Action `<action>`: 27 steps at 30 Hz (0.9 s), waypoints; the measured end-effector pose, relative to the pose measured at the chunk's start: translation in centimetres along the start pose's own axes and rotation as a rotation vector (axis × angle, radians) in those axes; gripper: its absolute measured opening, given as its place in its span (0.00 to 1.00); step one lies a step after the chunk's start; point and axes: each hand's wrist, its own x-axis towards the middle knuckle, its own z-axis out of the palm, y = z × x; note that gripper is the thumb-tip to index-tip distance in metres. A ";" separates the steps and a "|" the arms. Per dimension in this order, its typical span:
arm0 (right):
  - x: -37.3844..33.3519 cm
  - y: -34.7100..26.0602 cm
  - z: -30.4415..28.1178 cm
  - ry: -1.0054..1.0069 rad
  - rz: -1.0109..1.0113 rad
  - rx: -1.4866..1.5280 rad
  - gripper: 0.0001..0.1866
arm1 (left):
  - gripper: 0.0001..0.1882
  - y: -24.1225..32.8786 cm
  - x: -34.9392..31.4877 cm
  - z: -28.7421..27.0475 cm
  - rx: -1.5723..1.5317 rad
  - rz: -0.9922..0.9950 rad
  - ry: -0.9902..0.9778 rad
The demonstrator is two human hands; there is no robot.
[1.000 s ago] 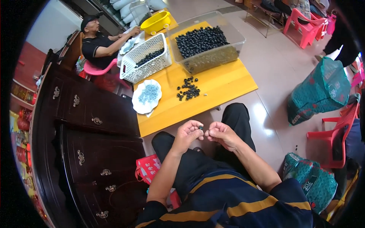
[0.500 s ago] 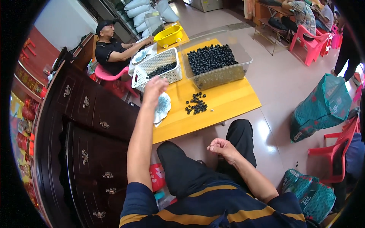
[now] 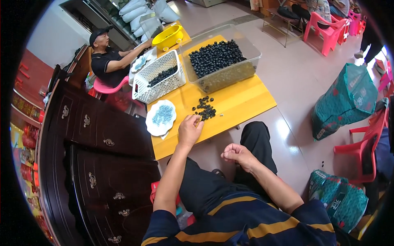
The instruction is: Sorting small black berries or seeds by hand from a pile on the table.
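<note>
My left hand (image 3: pixel 191 129) is over the near edge of the yellow table, its fingers bent together at the near-left side of a small loose pile of black round pieces (image 3: pixel 208 112). Whether a piece is between those fingertips is hidden. Above my lap, short of the table edge, my right hand (image 3: pixel 240 156) is closed with thumb and fingers pinched; anything in it is too small to make out. Left of the pile lies a white scalloped plate (image 3: pixel 153 128) holding small pale-blue bits. A white perforated basket (image 3: pixel 156 92) behind it holds more black pieces.
A clear plastic bin (image 3: pixel 223 80) heaped with black pieces stands on the yellow table (image 3: pixel 242 107). Beyond, a seated person (image 3: pixel 107 61) reaches toward a yellow tub (image 3: pixel 166 39). A dark wooden cabinet (image 3: pixel 102 123) borders the left; green bags (image 3: pixel 342 104) and a red chair are at right.
My left hand has come back from beside the white basket, down and right to the loose black pieces, uncovering the plate. My right hand stays pinched above my lap. The view has shifted slightly.
</note>
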 end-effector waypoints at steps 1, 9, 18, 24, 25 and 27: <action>0.0 -0.1 0.1 0.004 0.000 0.001 0.06 | 0.09 0.2 0.0 0.1 0.045 0.026 0.023; 0.1 -0.4 0.2 0.005 0.021 -0.013 0.06 | 0.08 0.6 0.3 0.8 0.118 0.003 -0.017; -0.3 -0.7 0.5 0.014 0.011 -0.027 0.06 | 0.07 0.0 0.0 1.1 0.094 0.038 0.005; -0.2 -0.5 0.5 0.017 0.011 -0.036 0.06 | 0.07 -0.2 -0.3 0.2 0.022 0.070 0.115; -0.2 -0.6 0.6 0.015 0.012 -0.036 0.06 | 0.08 -0.3 -0.4 0.0 0.020 0.089 0.145; -0.2 -0.7 0.6 0.007 0.024 -0.054 0.06 | 0.07 0.4 -0.9 -0.6 -0.032 0.065 0.155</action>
